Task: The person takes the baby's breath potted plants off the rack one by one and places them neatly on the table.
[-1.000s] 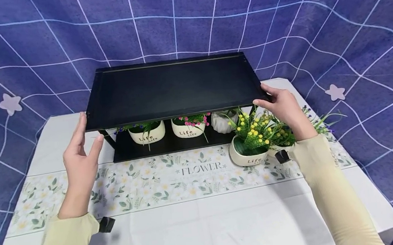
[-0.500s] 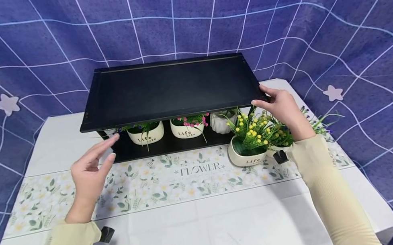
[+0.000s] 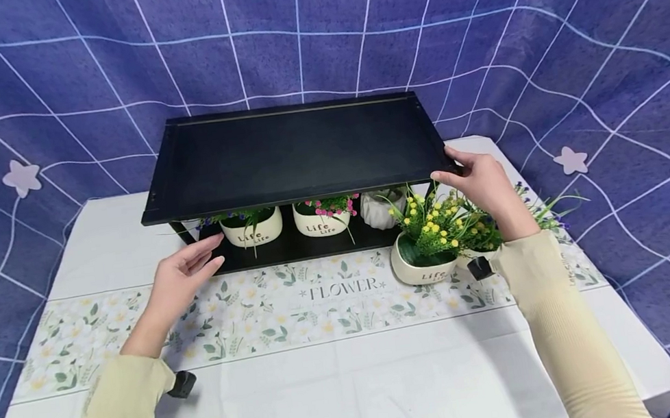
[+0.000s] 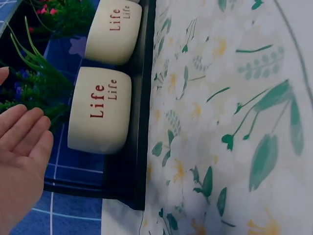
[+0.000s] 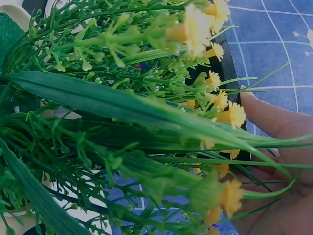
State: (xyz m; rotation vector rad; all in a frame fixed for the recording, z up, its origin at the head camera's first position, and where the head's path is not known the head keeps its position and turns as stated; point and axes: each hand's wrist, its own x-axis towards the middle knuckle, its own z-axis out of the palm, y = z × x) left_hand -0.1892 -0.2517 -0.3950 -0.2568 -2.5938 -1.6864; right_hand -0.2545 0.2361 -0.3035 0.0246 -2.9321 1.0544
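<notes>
While pinching a black two-tier shelf (image 3: 297, 151) at its top right front corner with the right hand (image 3: 481, 182), holding out the left hand (image 3: 176, 282), released and loosely extended, just beside a cream "Life" pot of blue flowers (image 3: 263, 228) at the left of the lower board (image 3: 314, 248); cannot tell whether touching its leaves (image 4: 46, 100). Farther right along it, can see a cream "Life" pot of pink flowers (image 3: 314, 224), then a white faceted pot (image 3: 380, 211). Before the shelf's right end, can see a cream "Life" pot of yellow flowers (image 3: 428, 241) and, partly hidden by the right forearm (image 3: 534, 276), a plant with blue-violet flowers (image 3: 482, 233). Farther out, can see a FLOWER-lettered floral strip (image 3: 321, 307) across the white-covered counter (image 3: 355, 386), and behind, a blue grid-patterned curtain (image 3: 329, 51).
</notes>
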